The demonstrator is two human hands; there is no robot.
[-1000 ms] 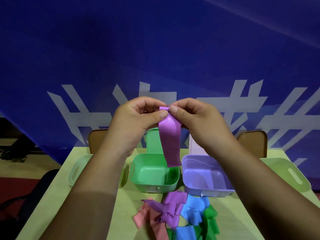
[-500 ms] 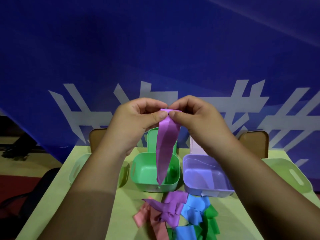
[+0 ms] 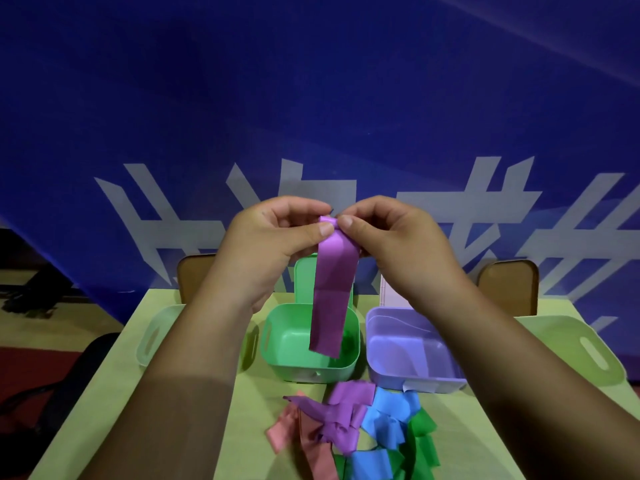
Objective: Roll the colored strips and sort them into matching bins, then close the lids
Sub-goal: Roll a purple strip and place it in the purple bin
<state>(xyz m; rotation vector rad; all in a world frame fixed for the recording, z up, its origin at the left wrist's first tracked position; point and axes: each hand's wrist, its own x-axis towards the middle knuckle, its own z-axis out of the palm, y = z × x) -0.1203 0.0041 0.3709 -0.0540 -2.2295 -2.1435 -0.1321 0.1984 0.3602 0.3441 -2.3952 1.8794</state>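
A purple strip (image 3: pixel 331 292) hangs down in the air above the green bin (image 3: pixel 277 344). My left hand (image 3: pixel 273 237) and my right hand (image 3: pixel 388 237) both pinch its top end, thumbs side by side, where the end is curled over. Right of the green bin stands the purple bin (image 3: pixel 415 375), open and with nothing seen inside. In front of the bins lies a pile of strips (image 3: pixel 349 431) in pink, purple, blue and green. The green lid (image 3: pixel 304 282) stands upright behind the green bin.
Pale green bins stand at the far left (image 3: pixel 156 334) and the far right (image 3: pixel 568 348) of the yellow-green table (image 3: pixel 242 427). Two brown chair backs (image 3: pixel 509 285) rise behind the table. A blue banner with white characters fills the background.
The hanging strip turned edge-on half a second ago and now faces me flat again. Both hands stay at its top end and its tip is curled over a little more.
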